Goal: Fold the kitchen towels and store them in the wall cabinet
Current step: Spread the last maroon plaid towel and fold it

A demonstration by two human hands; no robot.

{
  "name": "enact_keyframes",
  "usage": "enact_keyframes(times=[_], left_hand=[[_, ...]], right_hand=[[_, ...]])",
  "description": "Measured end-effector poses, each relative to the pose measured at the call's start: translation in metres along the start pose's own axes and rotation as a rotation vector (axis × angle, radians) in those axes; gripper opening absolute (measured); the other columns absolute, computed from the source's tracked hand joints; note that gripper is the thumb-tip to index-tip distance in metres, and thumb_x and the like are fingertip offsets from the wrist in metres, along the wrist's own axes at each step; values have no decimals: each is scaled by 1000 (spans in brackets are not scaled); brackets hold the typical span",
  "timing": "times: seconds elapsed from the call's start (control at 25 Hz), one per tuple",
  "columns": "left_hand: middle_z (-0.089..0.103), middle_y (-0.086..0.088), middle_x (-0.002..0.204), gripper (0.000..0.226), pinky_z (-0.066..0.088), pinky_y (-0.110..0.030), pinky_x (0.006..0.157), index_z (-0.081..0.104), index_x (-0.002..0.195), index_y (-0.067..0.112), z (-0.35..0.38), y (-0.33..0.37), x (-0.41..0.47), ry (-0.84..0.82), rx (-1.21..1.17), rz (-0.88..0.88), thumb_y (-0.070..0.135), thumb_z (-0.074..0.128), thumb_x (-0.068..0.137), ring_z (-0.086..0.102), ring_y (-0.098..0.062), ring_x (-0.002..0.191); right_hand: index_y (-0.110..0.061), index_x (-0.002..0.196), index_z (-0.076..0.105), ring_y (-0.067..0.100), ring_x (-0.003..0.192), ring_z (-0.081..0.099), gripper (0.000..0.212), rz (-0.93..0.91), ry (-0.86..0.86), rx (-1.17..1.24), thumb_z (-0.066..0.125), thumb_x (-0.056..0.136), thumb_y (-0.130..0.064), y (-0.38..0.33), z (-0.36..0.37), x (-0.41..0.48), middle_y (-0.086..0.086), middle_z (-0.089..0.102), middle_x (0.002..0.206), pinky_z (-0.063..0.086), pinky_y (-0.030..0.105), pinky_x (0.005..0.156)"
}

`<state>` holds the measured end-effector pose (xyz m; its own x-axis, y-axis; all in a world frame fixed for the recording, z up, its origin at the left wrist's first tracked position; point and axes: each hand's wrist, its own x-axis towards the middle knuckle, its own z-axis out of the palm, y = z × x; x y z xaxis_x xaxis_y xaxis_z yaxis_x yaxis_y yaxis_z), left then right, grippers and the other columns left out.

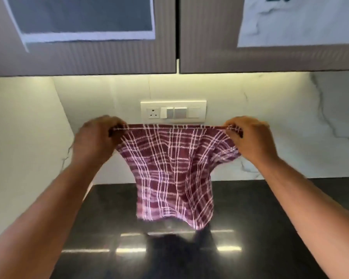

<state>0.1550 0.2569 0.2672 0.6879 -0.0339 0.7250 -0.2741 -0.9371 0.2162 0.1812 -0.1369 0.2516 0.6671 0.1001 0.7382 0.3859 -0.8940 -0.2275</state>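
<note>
Black polished desk, nearest. Maroon-and-white checked kitchen towel hanging over it, top edge stretched level. Left hand and right hand: fingers clamped on opposite upper corners. Behind: white switch plate on marble wall. Overhead: wall cabinet, doors closed.

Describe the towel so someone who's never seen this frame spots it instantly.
Below the closed wall cabinet doors, a white switch panel sits on the lit marble backsplash. Right in front of it the towel hangs over the dark countertop, its top edge gripped by the left hand and right hand. It is the only cloth in view: maroon with white check lines.
</note>
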Motion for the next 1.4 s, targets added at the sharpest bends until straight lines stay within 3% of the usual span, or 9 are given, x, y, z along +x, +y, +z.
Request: enact_keyframes(times=[0.08, 0.2, 0.32, 0.48, 0.64, 0.76, 0.92, 1.08, 1.4], left_hand=[[69, 16, 97, 15, 48, -26, 73, 72, 108, 29, -22, 10, -19, 213, -101, 144, 27, 72, 94, 59, -8, 80], [60, 34, 106, 16, 45, -15, 80, 71, 111, 40, -30, 23, -85, 157, -222, 168, 37, 61, 98, 58, 1, 94], [62, 29, 110, 16, 47, -22, 80, 70, 109, 44, 0, 33, -165, -125, -317, 111, 36, 67, 95, 63, -3, 102], [68, 30, 99, 31, 52, -24, 78, 78, 94, 35, 56, 49, -242, -424, -353, -16, 12, 88, 76, 65, 6, 92], [74, 25, 84, 55, 47, -5, 76, 80, 87, 34, 92, 58, -297, -644, -328, -202, -14, 89, 61, 67, 7, 82], [74, 32, 87, 64, 48, -2, 73, 74, 86, 49, 98, 59, -320, -715, -362, -363, -12, 85, 71, 70, 12, 82], [80, 15, 87, 40, 57, -12, 71, 75, 89, 47, 84, 63, -316, -859, -511, -580, 10, 87, 77, 76, -1, 79], [81, -1, 88, 14, 59, -19, 63, 79, 87, 24, 72, 58, -294, -1078, -598, -723, 17, 86, 77, 77, -11, 76], [81, 3, 92, 11, 60, -40, 85, 75, 96, 25, 100, 35, -247, -951, -531, -732, 26, 78, 86, 78, -15, 85]], right_hand=[[-19, 102, 75, 30, 88, 66, 17, -90, 185, -74, 73, 85, -18, 17, -32, -11, 3, 74, 93, 42, 37, 81], [-17, 98, 74, 28, 84, 59, 17, -177, 255, -90, 67, 83, -23, 39, -54, -72, 2, 70, 87, 32, 35, 79], [-20, 98, 74, 21, 84, 59, 20, -192, 21, -22, 75, 78, -17, 67, -39, -158, -3, 70, 88, 34, 36, 81], [-25, 93, 79, 15, 91, 61, 55, -107, -383, -38, 95, 49, 4, 104, 6, -256, -11, 68, 92, 44, 39, 85], [-30, 87, 78, 14, 88, 66, 45, 14, -604, -21, 99, 56, -5, 130, 29, -312, -17, 67, 90, 51, 41, 81], [-34, 87, 76, 8, 97, 66, 36, 123, -701, 36, 95, 68, -10, 148, 26, -332, -23, 67, 96, 53, 39, 87], [-51, 90, 73, -7, 100, 67, 31, 439, -997, 311, 82, 86, -22, 165, 1, -334, -27, 73, 99, 53, 17, 88], [-47, 100, 74, -5, 111, 65, 19, 599, -1282, 449, 82, 82, -49, 178, -21, -318, -20, 74, 112, 51, 29, 100], [-40, 106, 75, 11, 95, 77, 30, 843, -889, 721, 78, 89, -15, 185, 12, -260, -7, 80, 105, 62, 23, 71]])
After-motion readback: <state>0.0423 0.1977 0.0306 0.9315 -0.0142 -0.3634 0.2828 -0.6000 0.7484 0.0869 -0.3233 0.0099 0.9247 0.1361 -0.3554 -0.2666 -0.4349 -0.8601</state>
